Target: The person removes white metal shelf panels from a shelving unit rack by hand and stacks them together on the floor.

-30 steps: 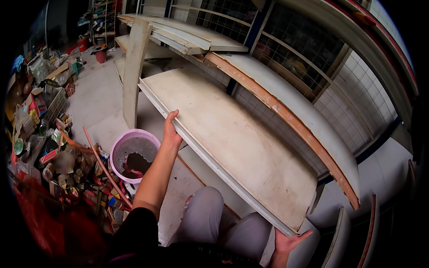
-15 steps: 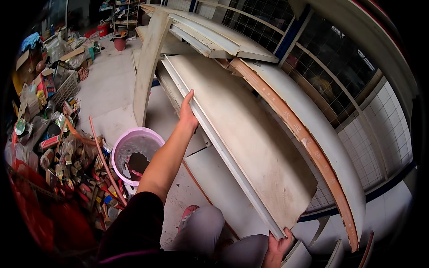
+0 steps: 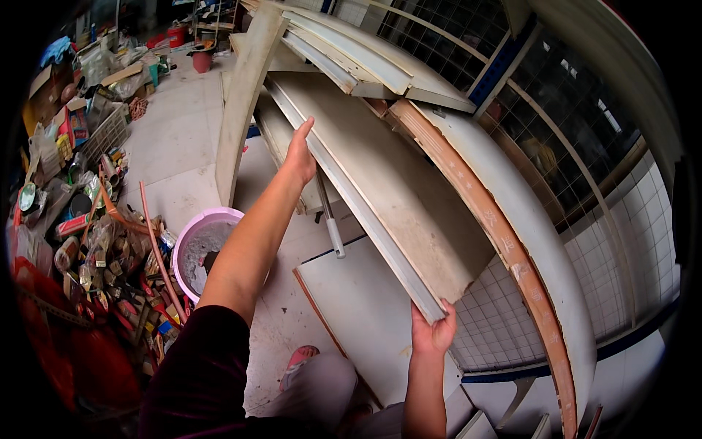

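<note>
Panel (image 3: pixel 380 175), off-white, far end beneath stacked boards (image 3: pixel 395 55); two-handed handling evidently in hand, left hand (image 3: pixel 300 154) clasping its left long edge, right hand (image 3: pixel 433 331) its near corner; next move likely requiring firm support at both.

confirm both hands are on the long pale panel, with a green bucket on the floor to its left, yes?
The head view shows that bucket is pale pink, not green; left hand and right hand are on the panel as stated.
</note>
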`<state>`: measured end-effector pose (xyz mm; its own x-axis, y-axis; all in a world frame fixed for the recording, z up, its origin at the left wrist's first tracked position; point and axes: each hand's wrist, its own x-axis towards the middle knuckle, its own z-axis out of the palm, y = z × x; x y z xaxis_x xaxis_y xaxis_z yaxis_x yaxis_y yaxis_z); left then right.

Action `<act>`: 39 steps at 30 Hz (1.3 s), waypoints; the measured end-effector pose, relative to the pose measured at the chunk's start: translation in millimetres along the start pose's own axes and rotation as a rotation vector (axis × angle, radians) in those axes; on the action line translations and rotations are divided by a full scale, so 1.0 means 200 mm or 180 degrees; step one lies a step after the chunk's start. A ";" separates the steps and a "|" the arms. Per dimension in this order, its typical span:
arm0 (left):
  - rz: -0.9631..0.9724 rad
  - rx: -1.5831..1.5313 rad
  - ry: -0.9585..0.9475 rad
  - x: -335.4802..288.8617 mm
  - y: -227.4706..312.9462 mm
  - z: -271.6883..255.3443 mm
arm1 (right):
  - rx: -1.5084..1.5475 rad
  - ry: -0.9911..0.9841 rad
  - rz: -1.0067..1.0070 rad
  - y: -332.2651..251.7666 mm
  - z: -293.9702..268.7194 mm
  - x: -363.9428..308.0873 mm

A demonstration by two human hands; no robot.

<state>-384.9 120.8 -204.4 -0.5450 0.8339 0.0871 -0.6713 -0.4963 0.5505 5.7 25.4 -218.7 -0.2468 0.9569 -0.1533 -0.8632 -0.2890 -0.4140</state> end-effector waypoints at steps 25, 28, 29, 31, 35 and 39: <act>-0.1055 0.0979 0.0282 -1.78 -0.15 -0.42 | -0.2847 -0.0136 0.1193 0.49 -0.21 0.51; -0.1115 0.1250 0.0382 -1.87 -0.13 -0.40 | -0.3099 0.0080 0.1446 0.28 -0.47 0.22; -0.1086 0.1340 0.0558 -1.90 -0.12 -0.36 | -0.3196 0.0185 0.1449 0.20 -0.55 0.11; -0.1227 0.1516 0.0504 -1.94 -0.11 -0.36 | -0.3318 0.0459 0.1391 0.02 -0.70 -0.11; -0.1105 0.2316 0.0320 -1.90 -0.15 -0.27 | -0.3495 0.0834 0.0839 -0.34 -0.83 -0.46; -0.0001 0.3122 -0.0076 -1.59 -0.20 -0.14 | -0.3616 0.0803 0.0033 -0.58 -0.82 -0.75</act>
<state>-199.0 -130.6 -277.4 -0.5274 0.8440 0.0976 0.0495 -0.0842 0.9952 214.9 -89.2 -295.2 -0.0465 0.9581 -0.2828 0.0616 -0.2798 -0.9581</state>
